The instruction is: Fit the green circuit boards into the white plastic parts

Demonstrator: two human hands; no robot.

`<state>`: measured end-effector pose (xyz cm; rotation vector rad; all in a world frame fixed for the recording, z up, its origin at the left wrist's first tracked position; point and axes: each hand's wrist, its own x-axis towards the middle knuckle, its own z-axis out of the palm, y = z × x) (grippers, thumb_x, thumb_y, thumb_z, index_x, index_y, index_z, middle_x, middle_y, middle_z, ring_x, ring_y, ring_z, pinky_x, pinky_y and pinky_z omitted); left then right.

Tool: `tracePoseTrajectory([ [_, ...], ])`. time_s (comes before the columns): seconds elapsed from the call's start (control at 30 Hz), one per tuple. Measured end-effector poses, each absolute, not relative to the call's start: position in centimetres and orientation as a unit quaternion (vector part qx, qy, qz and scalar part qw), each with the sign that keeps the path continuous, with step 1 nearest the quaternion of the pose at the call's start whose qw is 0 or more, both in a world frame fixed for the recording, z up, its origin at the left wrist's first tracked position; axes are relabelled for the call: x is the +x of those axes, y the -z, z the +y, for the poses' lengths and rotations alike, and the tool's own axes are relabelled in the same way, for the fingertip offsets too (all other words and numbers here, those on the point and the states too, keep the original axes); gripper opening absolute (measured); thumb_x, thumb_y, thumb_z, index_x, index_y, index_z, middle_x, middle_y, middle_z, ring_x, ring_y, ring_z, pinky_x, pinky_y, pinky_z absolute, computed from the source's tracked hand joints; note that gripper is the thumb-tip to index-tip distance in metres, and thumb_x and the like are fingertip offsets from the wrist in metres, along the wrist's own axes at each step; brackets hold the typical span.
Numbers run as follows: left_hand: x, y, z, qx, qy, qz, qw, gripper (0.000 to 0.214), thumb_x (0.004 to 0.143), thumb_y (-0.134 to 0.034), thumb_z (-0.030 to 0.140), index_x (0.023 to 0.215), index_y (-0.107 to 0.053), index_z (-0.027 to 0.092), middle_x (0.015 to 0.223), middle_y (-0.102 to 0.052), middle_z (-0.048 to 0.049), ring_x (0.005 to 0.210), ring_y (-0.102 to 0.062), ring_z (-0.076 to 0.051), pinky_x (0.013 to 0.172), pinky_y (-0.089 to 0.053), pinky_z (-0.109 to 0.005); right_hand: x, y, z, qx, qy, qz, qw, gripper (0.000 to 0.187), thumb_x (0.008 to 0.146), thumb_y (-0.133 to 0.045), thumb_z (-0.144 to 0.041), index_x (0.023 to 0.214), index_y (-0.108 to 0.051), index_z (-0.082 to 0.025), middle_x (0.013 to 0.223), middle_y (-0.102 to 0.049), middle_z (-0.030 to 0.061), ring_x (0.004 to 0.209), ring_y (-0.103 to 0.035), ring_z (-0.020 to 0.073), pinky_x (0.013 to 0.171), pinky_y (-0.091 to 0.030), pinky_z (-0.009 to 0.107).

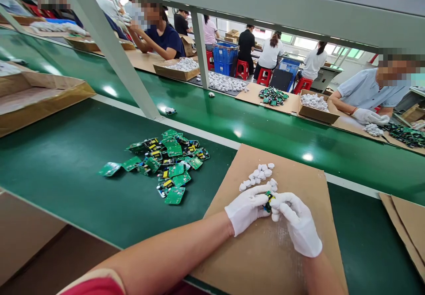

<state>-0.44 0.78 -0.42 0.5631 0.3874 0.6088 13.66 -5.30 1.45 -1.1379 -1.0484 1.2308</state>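
Observation:
A small green circuit board (268, 201) with yellow and dark parts is held above a cardboard sheet (265, 259). My left hand (247, 208), in a white glove, is closed on the board's left side. Also gloved in white, my right hand (295, 220) has its fingers pinched at the board's right edge; any small white piece between them blends with the glove. Just beyond my hands, several small white lumps (258, 174) lie on the cardboard. To the left, a loose heap of circuit boards (174, 149) rests on the green table surface, some turned face down.
A green conveyor belt (265, 129) runs across beyond a pale rail, carrying a few small pieces. An open cardboard box (43, 105) stands at left. A slanted metal post (116, 51) rises behind the heap. Co-workers sit across the belt, one with gloved hands (370, 116).

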Motion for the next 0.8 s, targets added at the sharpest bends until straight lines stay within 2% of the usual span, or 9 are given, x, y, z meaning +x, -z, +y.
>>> tracePoseTrajectory([
  [0.07, -0.3, 0.5, 0.6, 0.267, -0.288, 0.184, 0.901, 0.032, 0.076, -0.064, 0.026, 0.106, -0.059, 0.019, 0.095, -0.059, -0.0074, 0.081, -0.057, -0.015, 0.081, -0.044, -0.035, 13.8, -1.4, -5.2, -0.473, -0.526, -0.409, 0.576, 0.012, 0.081, -0.06, -0.031, 0.083, -0.063, -0.019, 0.067, -0.058, -0.0008, 0.06, -0.053, 0.0123, 0.059, -0.043, 0.028],
  [0.13, -0.3, 0.8, 0.5, 0.272, -0.286, 0.194, 0.898, 0.036, 0.075, -0.066, 0.03, 0.107, -0.058, 0.017, 0.097, -0.06, -0.0089, 0.084, -0.058, -0.015, 0.081, -0.044, -0.032, 13.8, -1.3, -5.1, -0.464, -0.531, -0.371, 0.603, 0.01, 0.079, -0.062, -0.029, 0.084, -0.062, -0.02, 0.069, -0.057, -0.0007, 0.063, -0.052, 0.0124, 0.06, -0.043, 0.028],
  [0.27, -0.2, 1.5, 0.6, 0.323, -0.251, 0.253, 0.877, 0.041, 0.072, -0.068, 0.034, 0.106, -0.056, 0.015, 0.097, -0.06, -0.0108, 0.074, -0.061, -0.014, 0.062, -0.046, -0.023, 13.9, -1.6, -4.9, -0.445, -0.533, -0.313, 0.648, 0.008, 0.076, -0.065, -0.027, 0.082, -0.061, -0.023, 0.068, -0.057, -0.0024, 0.061, -0.052, 0.0112, 0.059, -0.043, 0.027],
  [0.33, -0.2, 1.7, 0.6, 0.355, -0.208, 0.266, 0.872, 0.051, 0.067, -0.071, 0.035, 0.11, -0.052, 0.016, 0.097, -0.06, -0.0109, 0.063, -0.063, -0.014, 0.052, -0.045, -0.022, 14.0, -1.9, -4.8, -0.443, -0.529, -0.306, 0.656, 0.008, 0.076, -0.065, -0.028, 0.081, -0.061, -0.023, 0.065, -0.056, -0.0028, 0.059, -0.051, 0.0112, 0.057, -0.042, 0.026],
  [0.4, -0.2, 1.6, 0.6, 0.371, -0.175, 0.254, 0.876, 0.062, 0.063, -0.075, 0.033, 0.117, -0.048, 0.018, 0.1, -0.059, -0.0106, 0.06, -0.064, -0.014, 0.049, -0.046, -0.022, 14.2, -2.2, -4.8, -0.442, -0.531, -0.308, 0.654, 0.01, 0.075, -0.066, -0.03, 0.08, -0.061, -0.023, 0.063, -0.055, -0.0026, 0.058, -0.05, 0.0113, 0.054, -0.041, 0.026],
  [0.47, -0.3, 1.4, 0.6, 0.367, -0.163, 0.233, 0.886, 0.064, 0.062, -0.076, 0.031, 0.118, -0.048, 0.019, 0.1, -0.058, -0.0101, 0.063, -0.065, -0.015, 0.051, -0.047, -0.021, 14.4, -2.4, -4.9, -0.445, -0.517, -0.315, 0.66, 0.015, 0.074, -0.067, -0.033, 0.083, -0.062, -0.022, 0.066, -0.054, -0.0017, 0.058, -0.051, 0.0119, 0.053, -0.042, 0.027],
  [0.6, -0.8, 0.8, 1.0, 0.32, -0.234, 0.233, 0.888, 0.047, 0.064, -0.075, 0.029, 0.105, -0.056, 0.016, 0.097, -0.059, -0.0094, 0.073, -0.064, -0.015, 0.058, -0.047, -0.021, 14.5, -2.1, -5.4, -0.506, -0.424, -0.331, 0.675, 0.023, 0.072, -0.069, -0.034, 0.089, -0.061, -0.021, 0.073, -0.059, 0.0007, 0.06, -0.054, 0.0129, 0.056, -0.046, 0.03],
  [0.7, -0.9, 0.4, 1.2, 0.303, -0.293, 0.236, 0.875, 0.048, 0.065, -0.074, 0.028, 0.108, -0.055, 0.019, 0.114, -0.055, -0.0112, 0.088, -0.063, -0.019, 0.069, -0.048, -0.026, 14.1, -1.2, -5.7, -0.582, -0.374, -0.369, 0.621, 0.023, 0.072, -0.069, -0.031, 0.09, -0.061, -0.02, 0.075, -0.064, 0.0018, 0.055, -0.056, 0.0125, 0.055, -0.048, 0.03],
  [0.8, -0.7, 0.2, 1.2, 0.348, -0.32, 0.261, 0.841, 0.055, 0.065, -0.073, 0.029, 0.116, -0.053, 0.022, 0.12, -0.054, -0.0117, 0.093, -0.061, -0.021, 0.072, -0.048, -0.028, 13.4, -0.3, -5.8, -0.622, -0.321, -0.45, 0.554, 0.021, 0.072, -0.068, -0.029, 0.09, -0.063, -0.019, 0.08, -0.068, 0.0035, 0.064, -0.061, 0.0148, 0.06, -0.051, 0.029],
])
